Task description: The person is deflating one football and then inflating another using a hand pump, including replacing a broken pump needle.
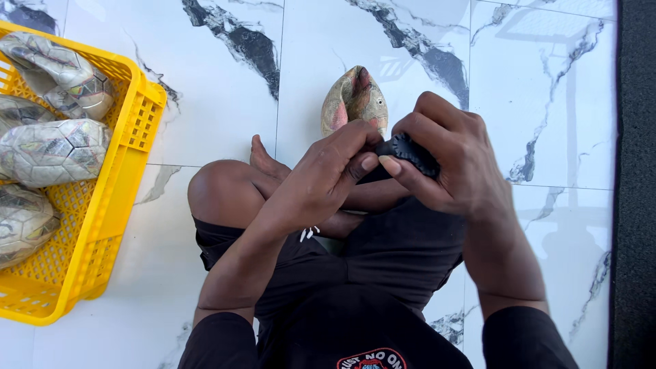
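I sit cross-legged on a white marble-patterned floor. My right hand (447, 154) grips a small black rubbery piece (410, 152), likely a ball's bladder, pinched between thumb and fingers. My left hand (328, 171) meets it from the left, fingertips pinching the same black piece. Just beyond my hands a deflated, folded ball casing (353, 101), beige with pinkish patches, lies on the floor. Most of the black piece is hidden inside my right hand.
A yellow plastic crate (130, 157) stands at the left, holding several deflated silver-grey patterned ball casings (55, 150). My bare knee (219, 191) and foot (263, 158) lie between crate and hands. A dark mat edge (635, 184) runs along the right.
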